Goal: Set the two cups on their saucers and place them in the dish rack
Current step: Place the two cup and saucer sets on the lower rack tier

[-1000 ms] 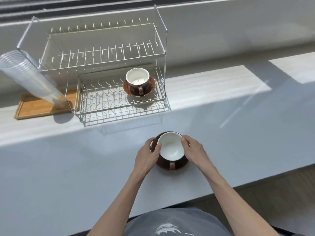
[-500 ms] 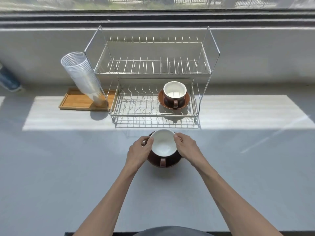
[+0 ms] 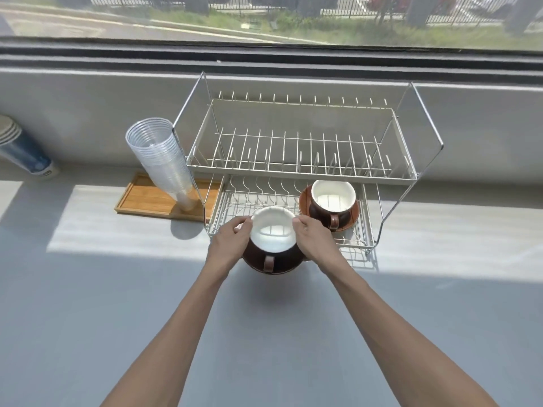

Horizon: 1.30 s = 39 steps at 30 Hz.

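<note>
A brown cup with a white inside [image 3: 273,233] sits on its brown saucer [image 3: 274,265], handle toward me. My left hand [image 3: 230,242] and my right hand [image 3: 313,240] grip the set from either side. I hold it raised at the front edge of the wire dish rack [image 3: 296,171], over the left part of the lower tier. On the right of that lower tier stands a second brown cup [image 3: 333,201] on its saucer [image 3: 352,214]. The upper tier holds nothing.
A stack of clear plastic cups [image 3: 160,160] leans on a wooden tray [image 3: 141,199] just left of the rack. A sleeve of paper cups [image 3: 20,151] lies at the far left. A window ledge runs behind the rack. Grey countertop stretches in front.
Both hands have lifted the cup and saucer off the counter and carried them forward to the rack's lower tier. The camera has tilted up, toward the window.
</note>
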{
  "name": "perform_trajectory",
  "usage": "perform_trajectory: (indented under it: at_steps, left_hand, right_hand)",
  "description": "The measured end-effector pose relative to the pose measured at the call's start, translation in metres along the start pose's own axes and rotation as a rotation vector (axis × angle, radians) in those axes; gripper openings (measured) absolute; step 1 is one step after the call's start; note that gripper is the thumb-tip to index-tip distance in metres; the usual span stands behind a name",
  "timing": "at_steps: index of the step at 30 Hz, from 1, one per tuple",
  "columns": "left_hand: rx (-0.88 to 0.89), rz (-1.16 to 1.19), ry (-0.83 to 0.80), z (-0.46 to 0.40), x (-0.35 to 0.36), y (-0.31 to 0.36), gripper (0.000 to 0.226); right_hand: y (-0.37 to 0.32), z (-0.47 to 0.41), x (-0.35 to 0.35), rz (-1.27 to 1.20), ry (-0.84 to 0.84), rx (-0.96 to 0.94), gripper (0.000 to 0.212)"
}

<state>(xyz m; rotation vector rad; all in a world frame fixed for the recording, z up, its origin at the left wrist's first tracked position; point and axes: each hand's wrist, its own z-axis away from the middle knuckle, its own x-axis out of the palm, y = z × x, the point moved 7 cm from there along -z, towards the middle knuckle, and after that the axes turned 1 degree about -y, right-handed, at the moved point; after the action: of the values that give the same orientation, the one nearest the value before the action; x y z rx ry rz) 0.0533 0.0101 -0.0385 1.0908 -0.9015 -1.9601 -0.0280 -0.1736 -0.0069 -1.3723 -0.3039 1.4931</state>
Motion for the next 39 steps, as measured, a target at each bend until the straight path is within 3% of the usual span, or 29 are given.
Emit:
perform_trajectory:
  at_steps: [3, 9, 14, 18, 23, 26, 30, 39]
  left_hand:
    - [0.005, 0.04, 0.018, -0.032, -0.005, 0.011, 0.039]
    - [-0.023, 0.147, 0.08, -0.074, -0.01, 0.028, 0.01]
    - [-0.112, 0.132, 0.094, -0.107, -0.012, 0.023, 0.016]
    - [-0.14, 0.137, 0.082, -0.125, -0.01, 0.011, 0.053]
    - [-0.15, 0.119, 0.077, -0.119, -0.009, 0.014, 0.028]
    - [-0.149, 0.119, 0.078, -0.12, -0.01, 0.012, 0.041]
    - [-0.118, 0.112, 0.07, -0.112, -0.008, 0.016, 0.02]
    - [-0.017, -0.032, 0.005, -0.083, -0.012, 0.028, 0.041]
  right_hand:
    - [-0.01, -0.027, 0.002, -0.003, 0.022, 0.028, 0.039]
    - [-0.024, -0.077, 0.013, 0.061, 0.035, 0.089, 0.041]
    - [-0.02, -0.103, 0.023, 0.056, 0.033, 0.168, 0.039]
    - [-0.021, -0.112, 0.025, 0.073, 0.06, 0.133, 0.039]
    - [-0.023, -0.118, 0.031, 0.082, 0.025, 0.08, 0.042]
    - [-0.024, -0.118, 0.031, 0.073, 0.022, 0.072, 0.042]
    - [-0.027, -0.114, 0.029, 0.072, -0.001, 0.053, 0.041]
    - [-0.03, -0.096, 0.02, 0.201, -0.057, 0.073, 0.048]
